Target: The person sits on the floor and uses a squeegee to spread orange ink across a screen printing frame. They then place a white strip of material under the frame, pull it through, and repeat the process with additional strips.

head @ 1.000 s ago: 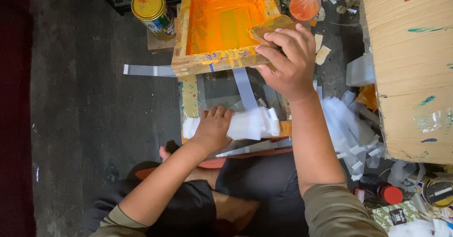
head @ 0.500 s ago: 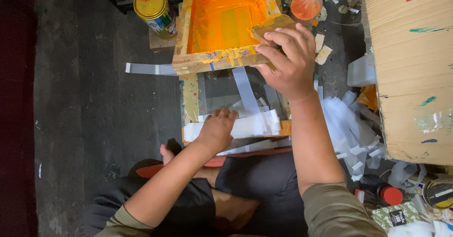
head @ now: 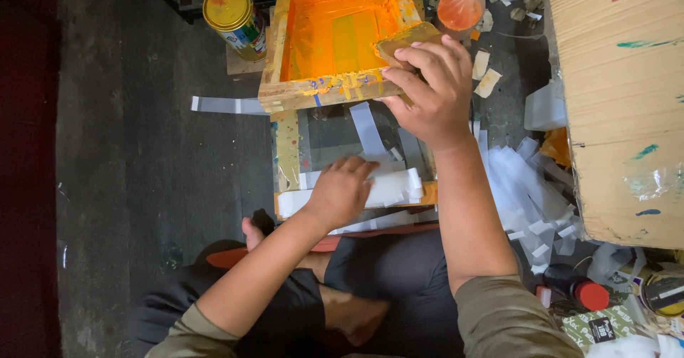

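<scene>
Nearest the camera, the left hand (head: 342,190) is laid flat, fingers together, on a stack of white paper strips (head: 388,187) at the near edge of a glass-topped printing board (head: 324,141); nothing is gripped by it. To the right of the knees, a dark bottle with a red cap (head: 577,290) is seen lying among loose white strips (head: 524,194) scattered on the floor.

Farther out, the right hand (head: 431,91) is closed around a wooden squeegee (head: 406,39), which is clamped between the fingers above and the thumb below, at the near right corner of a wooden screen frame (head: 313,94). The frame is raised at its near edge above the board, and its mesh (head: 335,34) is coated with bright orange ink.

Beyond the frame, to the left, a tin can (head: 235,19) with a closed yellow lid is shown standing upright. To the right, a knotted clear bag (head: 462,7) filled with orange ink is seen. A large cardboard box (head: 620,94) occupies the right side.
</scene>
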